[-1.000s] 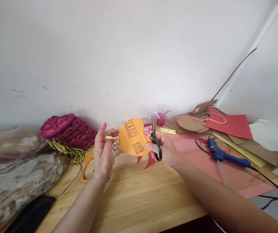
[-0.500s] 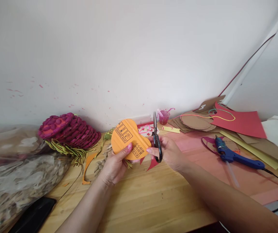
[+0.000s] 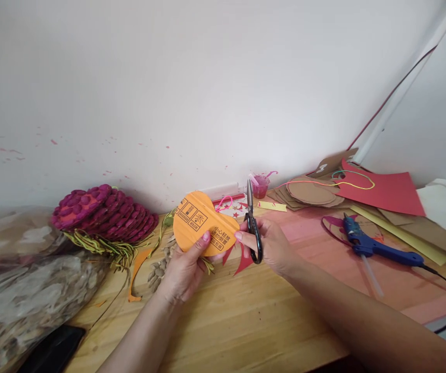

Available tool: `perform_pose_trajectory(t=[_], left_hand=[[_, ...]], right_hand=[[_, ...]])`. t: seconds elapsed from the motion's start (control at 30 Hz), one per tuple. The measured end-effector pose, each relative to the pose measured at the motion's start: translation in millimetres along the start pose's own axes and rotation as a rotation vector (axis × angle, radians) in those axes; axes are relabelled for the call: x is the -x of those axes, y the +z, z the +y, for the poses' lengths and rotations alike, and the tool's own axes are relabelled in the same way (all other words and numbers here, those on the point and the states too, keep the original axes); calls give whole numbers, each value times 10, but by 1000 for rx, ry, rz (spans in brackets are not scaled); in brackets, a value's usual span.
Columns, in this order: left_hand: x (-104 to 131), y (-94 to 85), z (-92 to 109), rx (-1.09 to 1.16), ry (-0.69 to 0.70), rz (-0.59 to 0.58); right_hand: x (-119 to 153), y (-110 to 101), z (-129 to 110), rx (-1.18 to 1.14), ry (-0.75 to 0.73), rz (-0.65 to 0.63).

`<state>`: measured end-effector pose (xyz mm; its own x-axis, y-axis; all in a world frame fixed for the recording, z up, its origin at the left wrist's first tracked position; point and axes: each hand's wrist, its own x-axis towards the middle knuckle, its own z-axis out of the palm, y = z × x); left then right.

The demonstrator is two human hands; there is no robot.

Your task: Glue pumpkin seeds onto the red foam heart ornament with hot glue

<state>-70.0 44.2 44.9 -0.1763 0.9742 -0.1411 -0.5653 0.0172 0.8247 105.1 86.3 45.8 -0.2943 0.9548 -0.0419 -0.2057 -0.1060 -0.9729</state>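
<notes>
Left hand [image 3: 186, 269] moved onto one cutout [image 3: 203, 220]; right hand [image 3: 272, 246] holds one scissors [image 3: 251, 221].

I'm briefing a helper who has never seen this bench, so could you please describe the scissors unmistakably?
Above the wooden table, in front of the white wall, find the right hand. It holds the scissors with blades pointing up, just beside an orange card. Black handles and grey metal blades set them apart from the printed card.

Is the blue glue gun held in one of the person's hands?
No, the glue gun lies off to the right, while the left hand grips the orange paper and the right hand holds the scissors.
</notes>
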Motion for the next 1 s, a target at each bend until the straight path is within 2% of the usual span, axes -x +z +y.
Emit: perform_pose_trajectory(t=[0.13,0.37,0.53,1.0], left_hand=[[21,40,4,40,34,15],[24,23,-2,137,153,70],[66,58,-29,157,186,63],[78,84,-27,165,182,60]], right_hand=[[-10,-12,-40,-2,-37,-5],[36,-12,72,145,28,-134],[95,13,154,215,-26,-225],[81,0,163,213,-31,-235]])
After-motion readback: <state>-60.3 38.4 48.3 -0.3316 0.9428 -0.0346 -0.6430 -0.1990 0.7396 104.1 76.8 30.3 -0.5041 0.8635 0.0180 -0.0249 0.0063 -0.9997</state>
